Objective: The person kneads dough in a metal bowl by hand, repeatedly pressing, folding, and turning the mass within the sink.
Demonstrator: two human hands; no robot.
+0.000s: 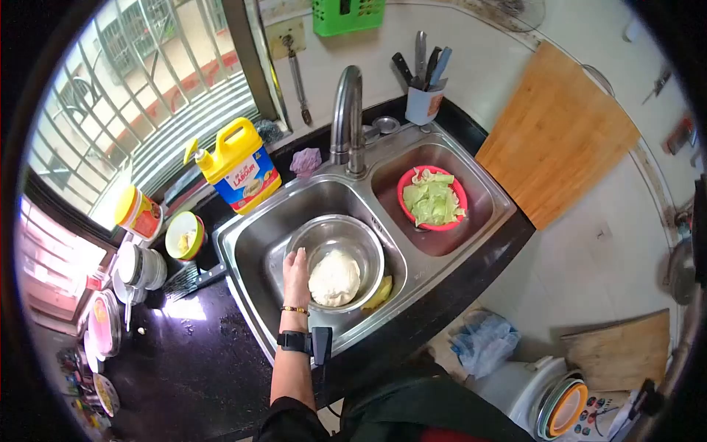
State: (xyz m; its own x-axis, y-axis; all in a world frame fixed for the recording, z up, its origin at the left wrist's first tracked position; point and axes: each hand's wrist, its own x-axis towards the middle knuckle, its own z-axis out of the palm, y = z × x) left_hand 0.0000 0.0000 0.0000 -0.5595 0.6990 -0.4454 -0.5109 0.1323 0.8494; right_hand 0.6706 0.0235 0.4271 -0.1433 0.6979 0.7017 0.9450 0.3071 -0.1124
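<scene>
My left hand (296, 276) is at the left rim of a steel bowl (335, 227), its fingers closed on that rim. The bowl stands in the left basin of the sink (258, 247) and holds a pale, rounded white lump (335, 278). A yellowish piece (379, 293) lies in the basin beside the bowl's lower right. In the right basin, leafy greens (431, 200) fill a red basket (403, 193). My right hand does not show.
Behind the basins rises the faucet (347, 121). A yellow detergent jug (239, 168) and a small green bowl (184, 236) stand left. Knives (423, 66) stand in a holder (423, 105) at the back, near a leaning cutting board (560, 136).
</scene>
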